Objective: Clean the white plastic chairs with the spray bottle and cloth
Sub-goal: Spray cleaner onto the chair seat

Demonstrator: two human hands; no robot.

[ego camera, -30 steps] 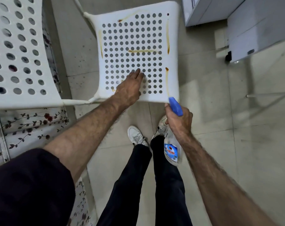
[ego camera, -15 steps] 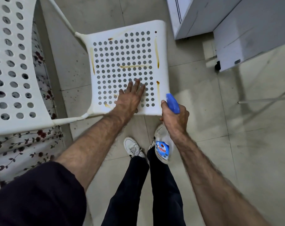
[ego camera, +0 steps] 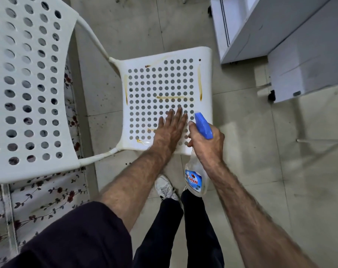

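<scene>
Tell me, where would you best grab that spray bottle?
At its narrow neck under the blue head, coming from behind, as the right hand does now: the spray bottle hangs body-down, nozzle aimed at the chair.

We see our left hand [ego camera: 170,130] flat on the white perforated plastic chair seat [ego camera: 145,89]; our right hand [ego camera: 207,146], just right, grips the blue-nozzled clear spray bottle [ego camera: 196,178]; the chair's backrest [ego camera: 29,84] lies left.

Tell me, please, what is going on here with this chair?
A person is cleaning a white perforated chair seat marked with brownish streaks. The left hand lies flat on the seat's near edge, while the right hand grips a spray bottle, its blue nozzle aimed at the seat. No cloth is visible.
</scene>
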